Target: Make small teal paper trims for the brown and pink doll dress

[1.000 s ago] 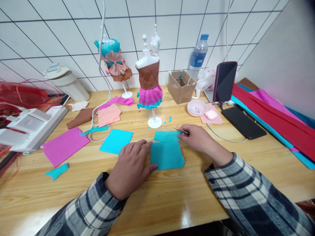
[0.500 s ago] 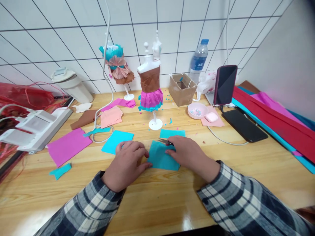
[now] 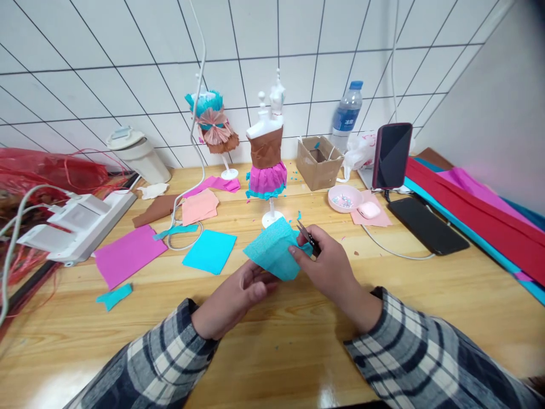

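Observation:
A piece of teal crepe paper [image 3: 275, 250] is raised at a tilt above the table, pinched at its right side by my right hand [image 3: 326, 261]. The same hand keeps small scissors [image 3: 310, 238] against its palm, blades pointing up and left. Under the paper's lower left edge is my left hand [image 3: 238, 295], palm turned up and fingers loosely spread; the sheet covers some fingertips. Just behind the paper stands a small white dress form [image 3: 266, 128] in a brown top and a pink skirt with teal trim.
A bright blue paper square [image 3: 210, 251], a magenta sheet [image 3: 130, 254] and a teal scrap [image 3: 114, 296] lie to the left. Farther back are a cardboard box [image 3: 319, 165], a pink bead dish [image 3: 343, 199] and a second dressed form [image 3: 215, 128]. A phone [image 3: 428, 224] lies right.
The teal paper has come up off the table in my right hand, scissors still held. My left hand has turned from palm down to palm up beneath it. The view has shifted slightly.

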`<state>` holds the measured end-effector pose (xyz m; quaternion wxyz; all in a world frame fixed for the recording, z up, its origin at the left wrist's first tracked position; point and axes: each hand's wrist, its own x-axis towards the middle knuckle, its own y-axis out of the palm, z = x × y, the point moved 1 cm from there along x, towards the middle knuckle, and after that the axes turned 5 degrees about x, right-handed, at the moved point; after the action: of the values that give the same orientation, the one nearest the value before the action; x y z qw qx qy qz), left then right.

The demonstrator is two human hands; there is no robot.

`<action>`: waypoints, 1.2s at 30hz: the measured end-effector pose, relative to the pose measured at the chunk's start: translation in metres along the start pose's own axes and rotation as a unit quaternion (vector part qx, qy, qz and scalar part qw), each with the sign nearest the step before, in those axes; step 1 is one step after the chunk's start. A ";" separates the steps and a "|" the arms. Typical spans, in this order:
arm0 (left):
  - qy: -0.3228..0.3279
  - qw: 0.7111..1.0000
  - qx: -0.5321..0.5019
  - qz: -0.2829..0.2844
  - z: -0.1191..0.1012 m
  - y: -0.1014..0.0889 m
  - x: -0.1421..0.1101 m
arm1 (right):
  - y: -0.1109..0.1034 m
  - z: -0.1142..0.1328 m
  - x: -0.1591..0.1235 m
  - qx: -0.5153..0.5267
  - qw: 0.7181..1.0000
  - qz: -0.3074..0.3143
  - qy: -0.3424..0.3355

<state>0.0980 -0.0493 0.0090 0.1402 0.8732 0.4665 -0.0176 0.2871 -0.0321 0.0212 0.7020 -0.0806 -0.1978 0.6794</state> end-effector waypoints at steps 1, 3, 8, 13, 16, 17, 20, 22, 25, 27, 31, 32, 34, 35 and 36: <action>0.006 1.000 0.011 -0.009 0.000 0.003 0.002 | 0.003 -0.001 -0.001 0.023 1.000 0.004 0.020; 0.013 0.998 0.032 -0.055 0.000 0.007 0.005 | 0.009 -0.002 -0.003 0.085 0.996 0.007 0.041; -0.008 0.991 0.032 -0.130 0.003 0.008 0.007 | 0.023 -0.004 -0.008 0.212 0.974 -0.004 0.083; 0.018 0.983 -0.003 -0.184 0.007 -0.008 0.011 | 0.026 -0.004 -0.013 0.341 0.927 0.023 0.153; 0.056 0.972 -0.026 -0.227 0.005 -0.022 0.016 | 0.030 -0.005 -0.018 0.359 0.907 0.099 0.197; 0.068 0.970 -0.031 -0.232 0.004 -0.025 0.018 | 0.033 -0.005 -0.020 0.353 0.900 0.138 0.217; 0.108 0.966 -0.033 -0.233 0.002 -0.028 0.022 | 0.042 -0.006 -0.026 0.337 0.886 0.208 0.242; 0.126 0.964 -0.030 -0.234 0.001 -0.027 0.023 | 0.046 -0.007 -0.028 0.325 0.892 0.210 0.235; 0.131 0.964 -0.041 -0.229 0.002 -0.026 0.024 | 0.050 -0.010 -0.029 0.295 0.901 0.218 0.233; 0.125 0.966 -0.049 -0.220 0.004 -0.026 0.023 | 0.050 -0.011 -0.030 0.265 0.909 0.234 0.222; 0.109 0.967 -0.051 -0.224 0.008 -0.027 0.020 | 0.049 -0.012 -0.030 0.212 0.929 0.247 0.177; 0.107 0.967 -0.052 -0.226 0.009 -0.027 0.020 | 0.048 -0.012 -0.030 0.202 0.933 0.246 0.166; 0.103 0.967 -0.052 -0.227 0.009 -0.026 0.020 | 0.047 -0.011 -0.030 0.184 0.942 0.238 0.149; 0.100 0.967 -0.049 -0.229 0.008 -0.025 0.020 | 0.047 -0.011 -0.030 0.177 0.945 0.235 0.142; 0.099 0.967 -0.045 -0.230 0.008 -0.024 0.020 | 0.046 -0.010 -0.030 0.172 0.947 0.232 0.136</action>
<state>0.0900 -0.0226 -0.0079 0.1250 0.7323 0.6669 0.0579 0.2485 -0.0574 -0.0107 0.5481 -0.0940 0.0443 0.8299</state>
